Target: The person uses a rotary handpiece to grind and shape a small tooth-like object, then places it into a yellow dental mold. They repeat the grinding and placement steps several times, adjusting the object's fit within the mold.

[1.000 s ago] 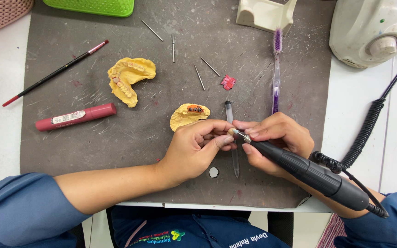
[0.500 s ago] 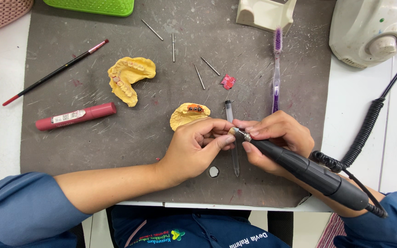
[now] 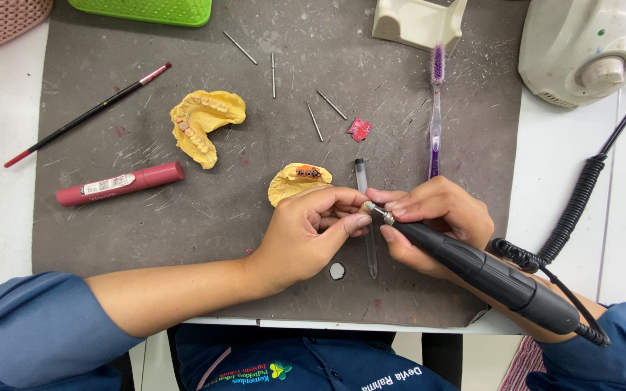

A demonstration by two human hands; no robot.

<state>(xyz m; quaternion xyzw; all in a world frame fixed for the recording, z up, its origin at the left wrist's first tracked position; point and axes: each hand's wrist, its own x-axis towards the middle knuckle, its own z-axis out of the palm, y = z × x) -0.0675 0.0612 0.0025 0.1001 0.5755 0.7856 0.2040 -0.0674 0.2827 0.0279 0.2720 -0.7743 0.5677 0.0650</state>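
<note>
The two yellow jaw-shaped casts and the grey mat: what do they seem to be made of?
The larger cast and smaller cast look like matte yellow dental plaster: chalky, with moulded teeth. The mat looks like dull grey rubber or plastic, scratched and dusty, though that is uncertain.

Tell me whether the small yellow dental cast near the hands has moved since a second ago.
No. The small yellow dental cast sits in the same spot beside the purple toothbrush on the grey mat, just above the left hand.

Left hand (image 3: 306, 232) pinching small piece at burr tip; right hand (image 3: 432, 217) gripping black handpiece (image 3: 494, 279); yellow cast (image 3: 295, 182) at 11 o'clock.
</note>
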